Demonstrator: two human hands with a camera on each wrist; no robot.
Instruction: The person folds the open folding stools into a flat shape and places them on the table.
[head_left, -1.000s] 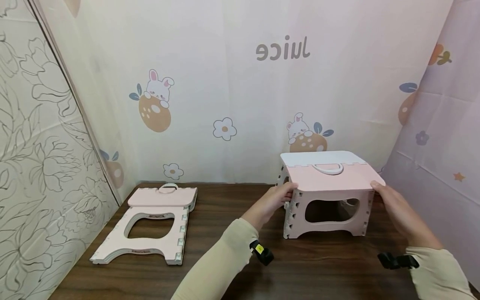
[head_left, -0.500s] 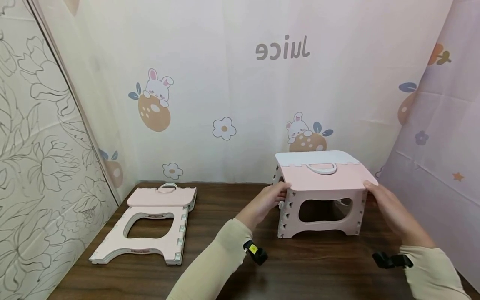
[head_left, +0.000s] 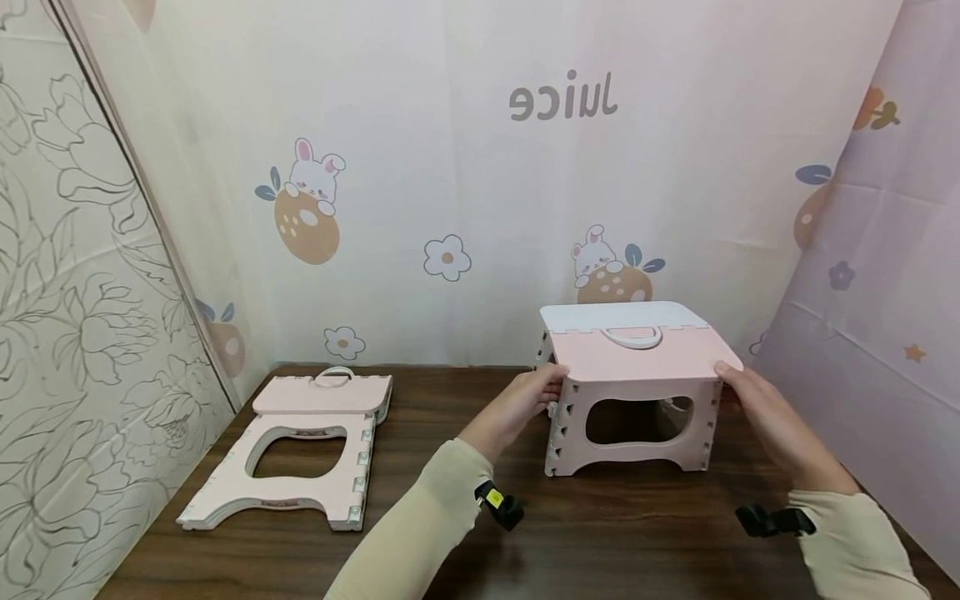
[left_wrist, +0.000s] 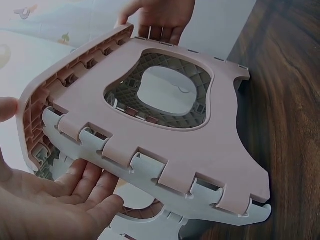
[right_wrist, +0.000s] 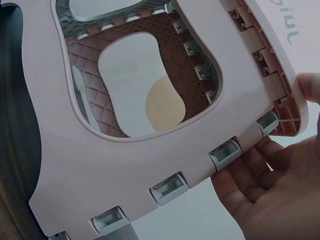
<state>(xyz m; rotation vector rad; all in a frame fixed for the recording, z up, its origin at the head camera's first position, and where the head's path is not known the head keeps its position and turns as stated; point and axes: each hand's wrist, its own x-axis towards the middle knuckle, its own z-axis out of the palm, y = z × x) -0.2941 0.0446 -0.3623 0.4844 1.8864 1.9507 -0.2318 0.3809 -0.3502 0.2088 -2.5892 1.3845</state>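
An unfolded folding step stool [head_left: 637, 357] stands upright at the right of the table, its top half pink and half white, with a white carry handle. My left hand [head_left: 517, 406] holds its left front corner, thumb by the top's edge and fingers against the hinged side panel [left_wrist: 155, 172]. At the opposite corner my right hand [head_left: 761, 417] grips likewise, its thumb on the top's rim and fingers behind the front panel [right_wrist: 145, 162]. A large oval opening in that panel shows the latticed inside. Over at the left lies a second stool [head_left: 322, 396], folded flat.
Both stools are on a dark wooden table [head_left: 600, 542]. A printed curtain [head_left: 450, 183] with rabbits and flowers hangs close behind, and another curtain [head_left: 862, 350] borders the right side. Black wrist cameras sit on both wrists.
Both hands and the unfolded stool have shifted steadily left along the table. My grip on its corners looks the same, and the folded stool stays in place.
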